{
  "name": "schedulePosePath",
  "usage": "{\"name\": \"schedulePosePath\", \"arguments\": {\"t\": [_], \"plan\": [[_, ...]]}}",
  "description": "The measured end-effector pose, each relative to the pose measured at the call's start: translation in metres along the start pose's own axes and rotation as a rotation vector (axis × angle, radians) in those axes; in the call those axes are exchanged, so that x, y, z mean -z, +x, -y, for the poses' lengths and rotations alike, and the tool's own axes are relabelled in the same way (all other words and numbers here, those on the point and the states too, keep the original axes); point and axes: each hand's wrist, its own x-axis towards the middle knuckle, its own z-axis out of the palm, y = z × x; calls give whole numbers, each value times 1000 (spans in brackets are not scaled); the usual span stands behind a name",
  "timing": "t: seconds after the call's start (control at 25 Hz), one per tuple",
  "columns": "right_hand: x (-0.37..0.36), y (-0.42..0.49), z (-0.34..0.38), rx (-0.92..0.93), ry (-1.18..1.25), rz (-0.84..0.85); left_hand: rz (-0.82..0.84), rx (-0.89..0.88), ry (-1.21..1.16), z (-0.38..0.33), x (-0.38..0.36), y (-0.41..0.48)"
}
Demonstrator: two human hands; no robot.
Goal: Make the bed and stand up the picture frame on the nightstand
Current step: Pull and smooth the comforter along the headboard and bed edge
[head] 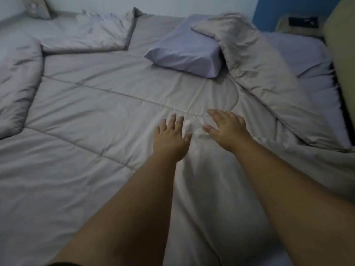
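basically head view, only one we have: grey quilted comforter (99, 112) covers most of the bed, mostly flat in the middle, stitched seams running across it. left edge is folded back on itself into a thick roll (17, 81), and another folded-over flap (90, 33) sits at the far side. right side has a long rumpled fold (269, 73) running diagonally from the far end toward the near right. lavender pillow (188, 52) lies on top of the comforter near the far middle, touching that rumpled fold. fitted sheet (295, 48) shows bare at far right. white wall along the far side, blue wall (272, 8) at top right corner, beige padded panel (342, 45) on the right edge. left hand (171, 135) flat, palm down, fingers spread, pressing on the comforter, gripping nothing. right hand (226, 127) same, flat and splayed just beside it, small bunch of wrinkled fabric between the two. nightstand (288, 24) is barely visible at top right, blurred; dark object (302, 21) lying on it, cannot tell if it's the picture frame. top-left corner has another pillow (36, 6), cut off by the frame.
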Motion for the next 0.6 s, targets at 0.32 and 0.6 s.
{"name": "schedulePosePath", "arguments": {"t": [0.32, 0.6], "plan": [[-141, 29, -47, 30, -266, 131, -15, -28, 11, 43, -147, 36], [-150, 14, -43, 105, -268, -243, -358, -217, -23, 40, -149, 39]]}}
